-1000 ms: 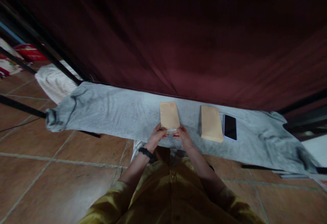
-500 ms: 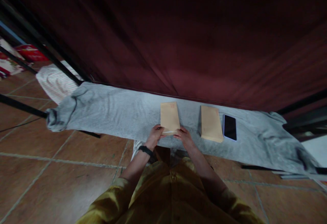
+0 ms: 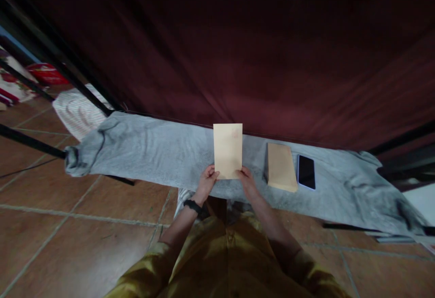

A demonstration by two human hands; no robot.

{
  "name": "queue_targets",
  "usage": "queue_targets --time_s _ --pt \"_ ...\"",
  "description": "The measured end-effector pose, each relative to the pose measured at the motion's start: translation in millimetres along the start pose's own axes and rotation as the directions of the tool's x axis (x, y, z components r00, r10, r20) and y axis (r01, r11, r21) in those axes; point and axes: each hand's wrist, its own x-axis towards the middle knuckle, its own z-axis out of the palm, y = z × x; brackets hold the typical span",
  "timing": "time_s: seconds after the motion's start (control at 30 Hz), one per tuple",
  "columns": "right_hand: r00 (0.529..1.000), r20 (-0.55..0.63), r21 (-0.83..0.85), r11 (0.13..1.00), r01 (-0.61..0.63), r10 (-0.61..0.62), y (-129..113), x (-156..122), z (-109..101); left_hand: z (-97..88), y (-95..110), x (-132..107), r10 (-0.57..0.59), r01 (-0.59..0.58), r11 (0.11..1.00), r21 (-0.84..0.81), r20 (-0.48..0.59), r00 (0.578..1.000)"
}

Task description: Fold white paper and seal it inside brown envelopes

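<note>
A tan paper envelope (image 3: 228, 151) with a faint reddish mark near its top right corner is held up in front of me, over the cloth. My left hand (image 3: 207, 182) pinches its lower left corner, thumb on the near face. At the lower right corner my right hand (image 3: 247, 181) grips it the same way. To the right, apart from my hands, lies a stack of similar tan envelopes (image 3: 281, 166). Beside that stack rests a phone (image 3: 306, 171) with a dark screen and a pale purple edge.
A grey cloth (image 3: 163, 148) covers the long narrow surface. Behind it hangs a dark red curtain (image 3: 217, 62). Black metal bars (image 3: 32, 141) stand at the left, near a striped cloth (image 3: 79, 110). Brown floor tiles (image 3: 84, 239) show below.
The envelope has risen and tilted up toward me, showing its full face. Both hands keep their hold on its lower corners. The stack and phone have stayed in place.
</note>
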Motion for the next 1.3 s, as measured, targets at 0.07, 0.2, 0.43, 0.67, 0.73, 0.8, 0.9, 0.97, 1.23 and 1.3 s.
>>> queue_targets --time_s 0.07,0.2,0.43,0.67,0.73,0.8,0.9,0.97,1.23,1.3 --pt "1.0 0.014 -0.026 1.0 0.007 -0.007 2.2 -1.7 1.8 -0.5 -2.4 -0.1 0.017 -0.017 1.0 -0.006 0.005 1.0" --pt "0.998 0.022 -0.121 0.99 0.069 -0.066 3.9 -3.6 0.2 -2.1 -5.0 0.8 0.041 -0.041 0.999 -0.002 0.011 0.999" --pt "0.989 0.071 -0.2 0.97 0.138 -0.126 3.2 0.2 -2.3 -1.0 -6.3 8.1 0.049 -0.049 0.998 0.029 0.002 0.999" --pt "0.988 0.071 -0.225 0.963 0.15 -0.138 -1.1 0.6 -3.2 1.3 -6.7 9.5 0.012 -0.012 1.0 0.021 -0.014 1.0" --pt "0.99 0.07 -0.214 0.968 0.131 -0.118 -2.8 2.1 -2.2 1.8 -4.9 9.3 -0.008 0.008 1.0 0.007 -0.019 1.0" --pt "0.992 0.058 -0.191 0.974 0.119 -0.11 -3.2 4.1 -1.1 1.4 -2.6 9.2 -0.042 0.042 0.999 -0.011 -0.019 0.999" --pt "0.995 0.01 -0.162 0.981 0.103 -0.103 -1.9 6.9 -0.7 -0.8 0.7 10.1 -0.11 0.109 0.993 -0.033 -0.022 0.994" --pt "0.996 -0.02 -0.15 0.985 0.086 -0.09 -0.3 7.8 -1.8 -2.9 2.2 11.3 -0.151 0.15 0.988 -0.041 -0.021 0.988" --pt "0.952 0.094 -0.371 0.877 0.306 -0.292 14.8 -7.4 -19.4 -2.2 2.4 12.4 -0.178 0.179 0.984 -0.015 0.006 0.984" --pt "0.918 0.171 -0.465 0.791 0.396 -0.359 19.5 -15.0 -24.4 -0.3 1.2 11.9 -0.165 0.165 0.986 0.005 -0.003 0.986"
